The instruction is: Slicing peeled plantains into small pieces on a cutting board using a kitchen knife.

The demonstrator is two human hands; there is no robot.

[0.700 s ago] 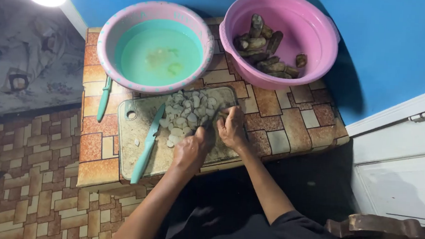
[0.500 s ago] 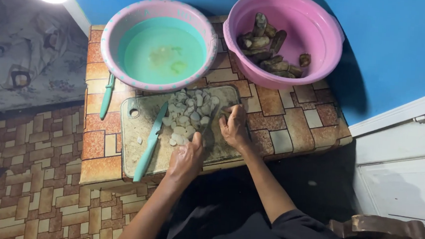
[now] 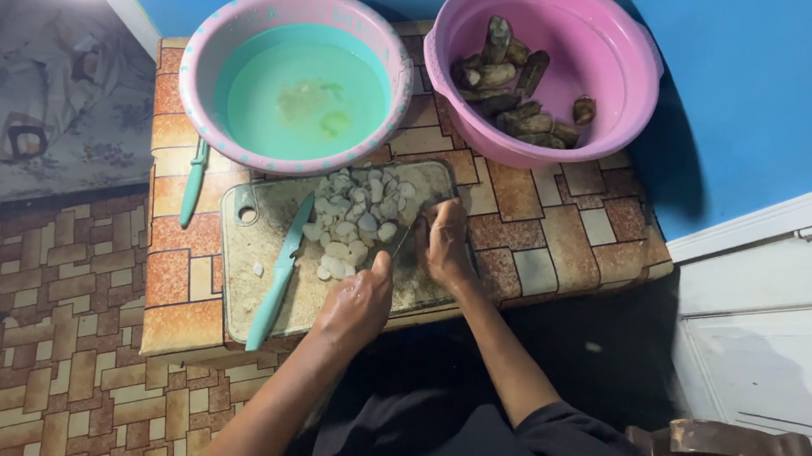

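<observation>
Both hands, the left hand [image 3: 355,303] and the right hand [image 3: 445,243], rested on the cutting board [image 3: 262,237] near the table's front edge, beside a heap of pale slices [image 3: 357,217] and a teal knife [image 3: 279,272].

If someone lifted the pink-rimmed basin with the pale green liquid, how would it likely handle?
The basin looks well filled, so probably heavy for its size. Its liquid would likely slosh if tilted. It overlaps the cutting board, so it may sit unevenly.
</observation>
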